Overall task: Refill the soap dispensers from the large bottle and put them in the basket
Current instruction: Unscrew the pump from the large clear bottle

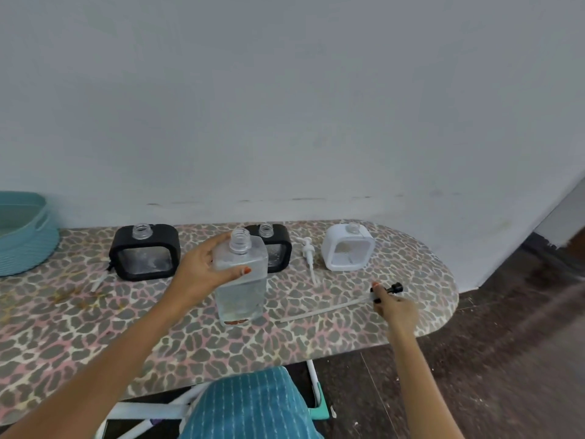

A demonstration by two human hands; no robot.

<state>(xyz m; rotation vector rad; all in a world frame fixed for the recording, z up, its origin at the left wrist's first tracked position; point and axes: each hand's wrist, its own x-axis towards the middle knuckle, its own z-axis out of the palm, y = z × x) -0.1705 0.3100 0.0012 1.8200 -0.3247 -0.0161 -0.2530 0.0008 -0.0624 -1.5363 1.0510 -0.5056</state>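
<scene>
Soap for the refill sits in the large bottle point(242, 280), which appears to stand upright on the leopard-patterned surface point(158, 327) at the middle of the frame. Our left hand point(202, 267) grips its upper body, thumb across the front and fingers round the back, just below the open threaded neck. We judge this hold is meant to steady the bottle and ready it for lifting and tipping.

Our right hand point(395, 307), at centre right, pinches the black pump head point(394, 288). Its long pale tube point(326, 310) trails leftward along the surface toward the bottle's base. We take it that the pump is kept out of the way so the neck stays free for pouring.

Three dispensers line the wall behind, all uncapped. One black dispenser point(144, 251) is left of the bottle, a second black dispenser point(278, 248) is partly hidden behind it, and a white dispenser point(346, 250) stands to the right. A white pump point(308, 251) lies between the last two. How full they are we cannot tell.

At the left edge of the frame sits the teal basket point(28, 245), well apart from the dispensers, none of which is in it.
</scene>
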